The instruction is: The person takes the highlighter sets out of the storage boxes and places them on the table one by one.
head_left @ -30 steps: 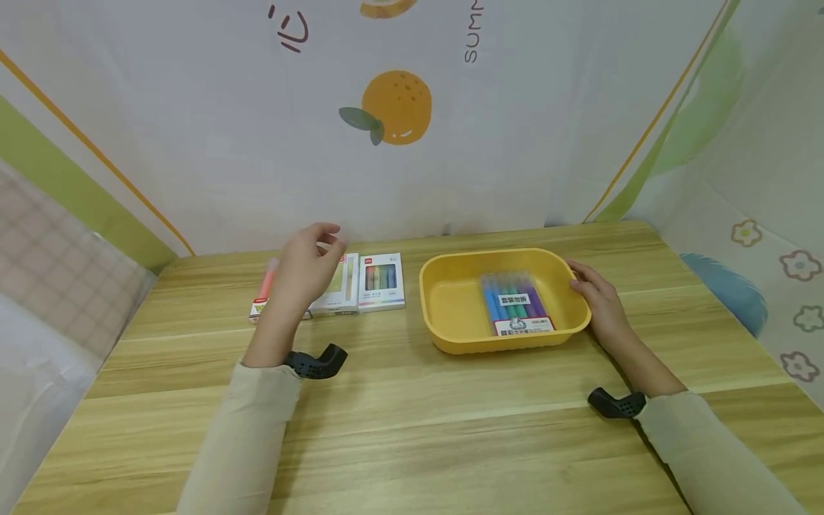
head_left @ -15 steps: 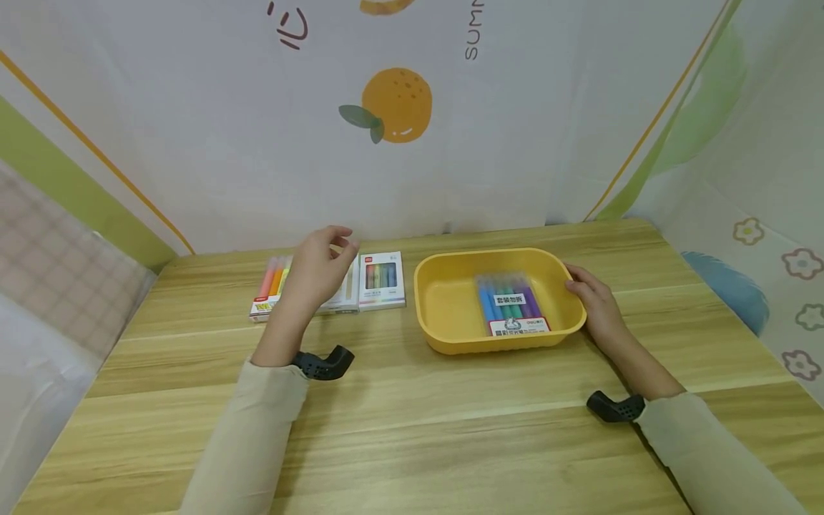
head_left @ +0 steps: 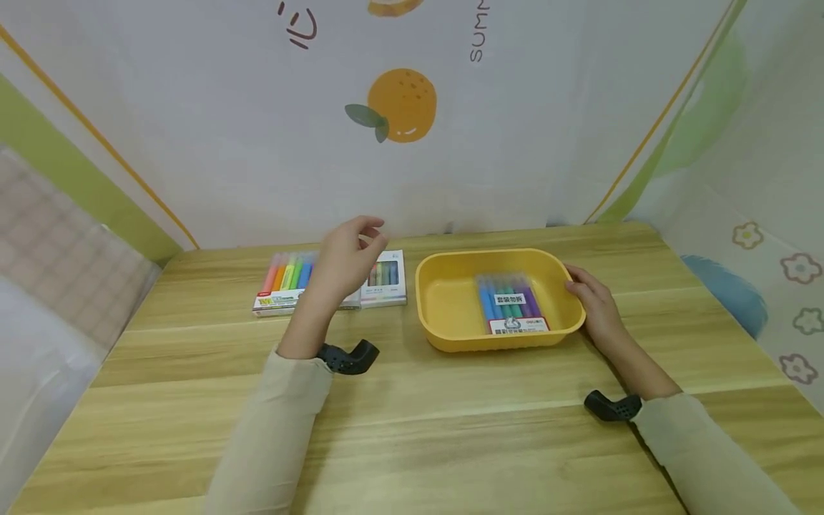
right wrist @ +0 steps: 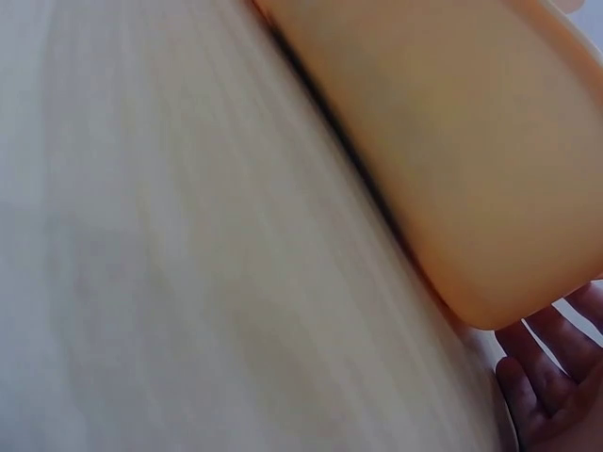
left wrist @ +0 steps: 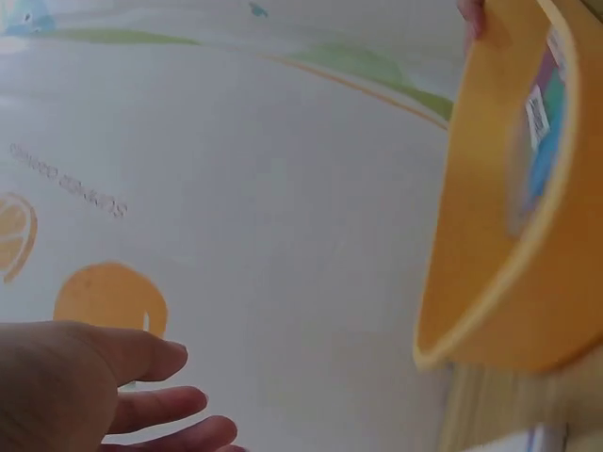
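Observation:
My left hand [head_left: 347, 257] hangs in the air over the boxed pens at the back left, fingers loosely bent, nothing in them. Behind it sits a pack of highlighters [head_left: 287, 280] in pink, orange, yellow, green and blue. A white box with a window of coloured sticks [head_left: 385, 273] lies to its right, partly covered by the hand. My right hand [head_left: 599, 304] holds the right end of a yellow plastic basket [head_left: 444, 342], thumb at the rim, fingers [right wrist: 546, 358] along the outer wall. Inside the basket lies a clear pack of blue, green and purple markers [head_left: 513, 306].
The basket stands on a wood-grain table [head_left: 412, 429]. A white cloth printed with an orange [head_left: 402, 105] hangs along the table's back edge. More printed cloth [head_left: 772, 236] hangs on the right. Each wrist wears a black camera mount [head_left: 350, 357].
My left hand has moved right, away from the highlighters, which now show more fully. The basket has shifted slightly left; my right hand stays at its end.

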`<state>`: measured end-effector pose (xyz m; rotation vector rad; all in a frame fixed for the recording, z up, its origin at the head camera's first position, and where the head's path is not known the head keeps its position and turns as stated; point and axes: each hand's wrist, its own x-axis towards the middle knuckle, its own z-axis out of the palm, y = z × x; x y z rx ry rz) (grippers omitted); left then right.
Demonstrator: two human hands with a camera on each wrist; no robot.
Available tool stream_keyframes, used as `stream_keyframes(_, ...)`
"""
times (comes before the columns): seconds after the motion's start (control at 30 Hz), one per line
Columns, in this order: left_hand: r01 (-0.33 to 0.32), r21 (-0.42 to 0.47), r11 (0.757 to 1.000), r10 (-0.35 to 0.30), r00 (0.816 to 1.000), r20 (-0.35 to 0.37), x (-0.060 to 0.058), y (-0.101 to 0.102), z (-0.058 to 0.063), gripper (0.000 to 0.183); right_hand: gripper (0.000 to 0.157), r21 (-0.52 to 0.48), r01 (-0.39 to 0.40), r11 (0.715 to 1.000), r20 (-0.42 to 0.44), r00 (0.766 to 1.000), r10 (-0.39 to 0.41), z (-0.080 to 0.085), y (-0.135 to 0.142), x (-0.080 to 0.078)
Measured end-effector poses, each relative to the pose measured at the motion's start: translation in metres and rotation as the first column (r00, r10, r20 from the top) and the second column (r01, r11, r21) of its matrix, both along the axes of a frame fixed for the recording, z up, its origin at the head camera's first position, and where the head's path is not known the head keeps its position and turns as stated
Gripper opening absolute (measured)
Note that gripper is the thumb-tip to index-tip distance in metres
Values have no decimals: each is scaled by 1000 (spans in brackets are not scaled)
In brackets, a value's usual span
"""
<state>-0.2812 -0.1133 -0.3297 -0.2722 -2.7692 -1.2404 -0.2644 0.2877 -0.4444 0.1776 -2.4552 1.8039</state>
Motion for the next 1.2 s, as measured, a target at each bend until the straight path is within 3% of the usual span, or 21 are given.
stream_keyframes(0.17,80,15,997,-80,997,7,-4,21,12,42,52,5,13,1000,28,1000,-13,-5,1,1)
stream_keyframes(0.33,89,84,993,-89,996,-8,-4,27,22,43,52,-14,-1,1000,36,999,2,-10,-3,0)
stream_keyframes(0.6,164,225,961,-173,985,21,1,31,26,41,52,8,-16,1000,37,999,15,-10,-8,-1)
stream_keyframes(1.2,240,130,962,-245,969,25,-9,72,12,40,51,38,-17,999,-18,1000,18,-1,2,0)
